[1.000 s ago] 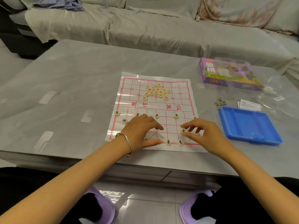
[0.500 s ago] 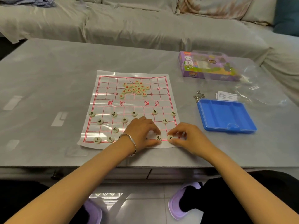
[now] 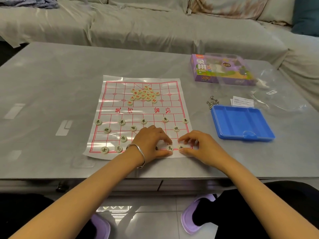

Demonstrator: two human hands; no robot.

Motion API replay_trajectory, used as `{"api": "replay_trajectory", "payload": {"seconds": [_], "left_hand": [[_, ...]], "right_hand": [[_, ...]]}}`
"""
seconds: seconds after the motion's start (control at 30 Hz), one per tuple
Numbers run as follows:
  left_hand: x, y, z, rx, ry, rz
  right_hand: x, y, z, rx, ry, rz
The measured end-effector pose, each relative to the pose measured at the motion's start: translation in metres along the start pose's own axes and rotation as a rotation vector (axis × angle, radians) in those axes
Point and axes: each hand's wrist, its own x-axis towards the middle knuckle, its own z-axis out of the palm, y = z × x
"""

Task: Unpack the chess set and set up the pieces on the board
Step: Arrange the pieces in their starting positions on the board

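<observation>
Two hands work at the board's (image 3: 138, 116) near-right corner in the head view. The right hand (image 3: 198, 145) has its fingers curled, index and thumb pinching the adviser (image 3: 181, 147) flat on the board's nearest line, apparently to nudge it onto a crossing. The left hand (image 3: 151, 140), just left of it, is also curled, index and thumb bracketing the horse (image 3: 170, 148) on the same line. It seems to grip the disc lightly, probably steadying it so the neighbour does not knock it. Another disc (image 3: 156, 148) shows half hidden under the left palm.

Five soldiers (image 3: 143, 121) stand in a row across the board's near half, just below its river. One cannon (image 3: 106, 130) sits toward the board's left edge and another (image 3: 176, 128) toward its right. Two black discs (image 3: 123, 138) lie between crossings in the board's near-left part, not yet seated by my reading. A second adviser (image 3: 104, 150) rests at the board's near-left corner.

All the red discs sit heaped in a pile (image 3: 145, 95) on the board's far half, so that side is yet to be laid out.

Right of the board lies the blue case (image 3: 241, 123), with the box (image 3: 222, 69) beyond it
</observation>
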Motion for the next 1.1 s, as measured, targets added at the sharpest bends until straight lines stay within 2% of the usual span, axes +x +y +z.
{"api": "replay_trajectory", "payload": {"seconds": [0.1, 0.23, 0.5, 0.63, 0.87, 0.97, 1.1], "left_hand": [[-0.01, -0.009, -0.016, -0.03, 0.028, -0.004], [-0.036, -0.05, -0.055, -0.058, 0.125, -0.121], [-0.078, -0.12, -0.07, 0.064, 0.037, -0.336], [-0.076, -0.128, -0.066, 0.082, -0.005, -0.333], [-0.067, -0.116, -0.067, 0.019, 0.066, -0.249], [-0.059, -0.103, -0.062, 0.031, -0.006, -0.173], [-0.051, -0.093, -0.057, 0.042, -0.082, -0.155]], "right_hand": [[-0.001, -0.005, -0.008, 0.064, 0.035, 0.006], [0.008, -0.027, -0.007, 0.123, 0.047, -0.04], [0.065, -0.089, 0.045, 0.029, -0.055, -0.195], [0.081, -0.099, 0.059, -0.061, -0.031, -0.191], [0.089, -0.1, 0.063, -0.165, 0.024, -0.2], [0.089, -0.101, 0.064, -0.146, 0.03, -0.194], [0.091, -0.103, 0.065, -0.154, 0.037, -0.179]]}}
